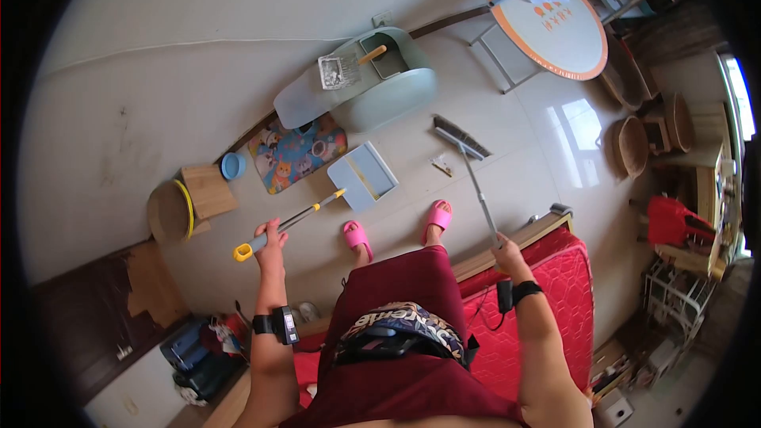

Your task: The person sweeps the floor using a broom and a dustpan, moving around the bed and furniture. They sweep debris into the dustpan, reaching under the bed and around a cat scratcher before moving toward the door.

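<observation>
the left hand (272,236) is curled around the grey grip of the long-handled dustpan (357,178); the right hand (508,254) is wrapped around the upper part of the broom (480,196), though the exact set of its fingers is too small to tell; the pan rests on the floor (412,147), between the floor's wall-side edge and the edge by the bed (539,293); the broom head (462,139) lies farther from the dustpan, with a little heap of litter (442,166) on the floor between them, just beside the bristles and apart from the pan;

a hard flick of the bristles could, i judge, scatter the litter, since the tiles look smooth and glossy; if the left hand let the handle tip, the pan's front edge might lift and leave a gap for bits to slip under; the mat (297,154) lies near the pan's wall-side corner, so a push that way could ruck it up; the right pink slipper (437,218) stands near the litter, and a careless step might spread it; the scoop (339,71) lies loose on the litter box (388,99), and a knock to the box could bring it down; the broom handle passes close to the bed's corner, where a wide swing could catch
</observation>
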